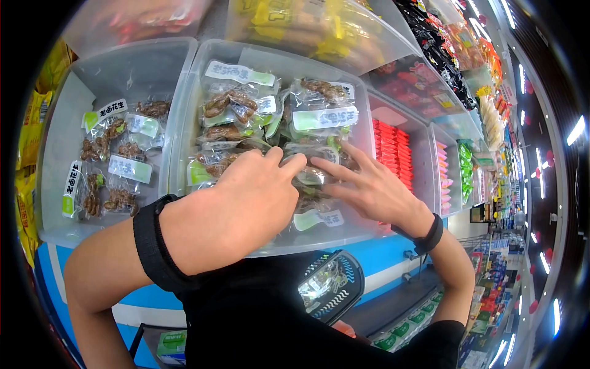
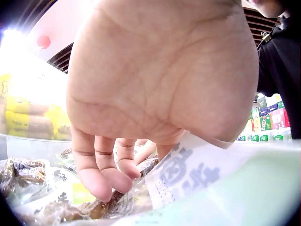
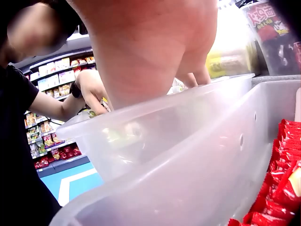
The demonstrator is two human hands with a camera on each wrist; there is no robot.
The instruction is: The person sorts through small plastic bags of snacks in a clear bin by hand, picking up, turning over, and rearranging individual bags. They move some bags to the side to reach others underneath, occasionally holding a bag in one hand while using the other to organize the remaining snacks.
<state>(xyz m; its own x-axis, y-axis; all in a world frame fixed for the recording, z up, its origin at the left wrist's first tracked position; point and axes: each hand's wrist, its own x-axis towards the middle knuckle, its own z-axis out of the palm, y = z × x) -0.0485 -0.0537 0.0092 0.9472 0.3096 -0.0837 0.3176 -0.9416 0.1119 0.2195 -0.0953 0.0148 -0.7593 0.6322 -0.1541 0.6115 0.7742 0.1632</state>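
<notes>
In the head view, both hands reach into a clear plastic bin [image 1: 182, 132] of vacuum-sealed snack packs with white and green labels. My left hand [image 1: 252, 190] is over the middle of the pile. Its fingers point down among the packs in the left wrist view, and a labelled pack [image 2: 188, 181] lies close by its thumb side, hiding the thumb tip. Fingers spread, my right hand [image 1: 381, 190] touches the packs from the bin's right side. Between the two hands lies a snack pack [image 1: 310, 166], partly covered by fingers. The bin wall [image 3: 155, 122] hides the right fingertips in the right wrist view.
On the left is a bin [image 1: 55, 147] with packs labelled as peanuts. Bins of red packets [image 1: 393, 154] and green packets [image 1: 465, 169] stand to the right. A yellow-packet bin [image 1: 326, 31] sits behind. Below the front edge is a dark basket [image 1: 350, 280].
</notes>
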